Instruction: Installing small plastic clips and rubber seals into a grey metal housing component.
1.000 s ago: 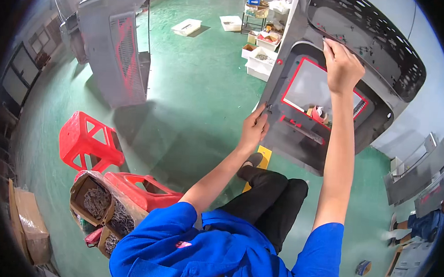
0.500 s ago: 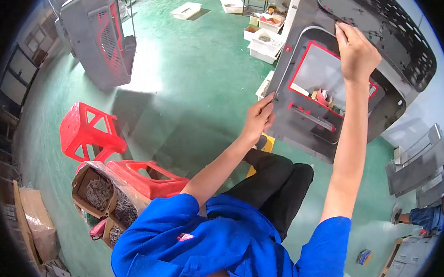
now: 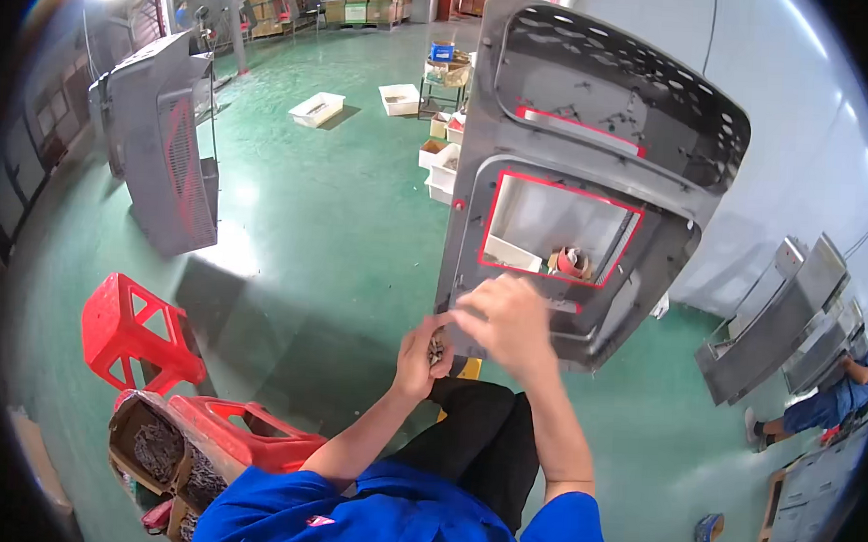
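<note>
My left hand (image 3: 417, 359) is cupped, palm up, around several small metal pieces (image 3: 437, 347) that look like screws or clips; their exact kind is too small to tell. Just above it, my right hand (image 3: 511, 325) bends down with its fingers drawn together at the left fingertips, and whatever may be between them is hidden. In front of both hands stands a big dark grey moulded panel (image 3: 465, 234). It has a rectangular opening rimmed in red, a curved upper recess with a red-edged slot, and a perforated top edge. Small dark fixings dot the recess.
Red plastic stools (image 3: 136, 331) stand at left, beside cardboard boxes (image 3: 158, 445) of small metal parts. White bins (image 3: 317, 109) sit on the floor beyond. Another grey panel (image 3: 163, 153) stands far left. At right, a person (image 3: 821, 399) is near more grey panels (image 3: 775, 325).
My right hand has come down from the panel's upper part to my left hand. The left has left the panel's edge and turned palm up, showing the metal pieces. The view has tilted up.
</note>
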Tool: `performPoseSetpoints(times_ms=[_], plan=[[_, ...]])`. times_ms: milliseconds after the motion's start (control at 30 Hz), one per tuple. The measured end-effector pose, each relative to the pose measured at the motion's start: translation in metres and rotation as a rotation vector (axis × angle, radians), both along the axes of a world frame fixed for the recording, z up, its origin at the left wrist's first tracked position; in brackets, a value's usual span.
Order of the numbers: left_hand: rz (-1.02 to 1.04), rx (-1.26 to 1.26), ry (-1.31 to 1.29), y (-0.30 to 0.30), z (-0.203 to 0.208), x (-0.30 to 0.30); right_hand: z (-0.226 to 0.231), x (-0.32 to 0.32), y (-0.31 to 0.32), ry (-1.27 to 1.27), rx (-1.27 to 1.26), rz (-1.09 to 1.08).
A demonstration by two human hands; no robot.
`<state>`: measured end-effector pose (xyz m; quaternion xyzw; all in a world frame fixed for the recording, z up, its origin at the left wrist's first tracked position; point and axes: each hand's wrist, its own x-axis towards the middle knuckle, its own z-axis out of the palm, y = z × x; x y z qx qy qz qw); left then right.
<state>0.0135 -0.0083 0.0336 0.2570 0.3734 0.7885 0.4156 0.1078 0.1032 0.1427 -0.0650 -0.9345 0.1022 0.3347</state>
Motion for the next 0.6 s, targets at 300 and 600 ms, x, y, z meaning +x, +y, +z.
performPoseSetpoints(times_ms=[300, 600], plan=[[-0.038, -0.177, -0.103, 0.007, -0.020, 0.027, -0.067, 0.020, -0.021, -0.090, -0.027, 0.005], [-0.045, -0.244, -0.236, 0.028, -0.023, 0.048, -0.064, 0.052, -0.004, 0.106, -0.363, -0.016]])
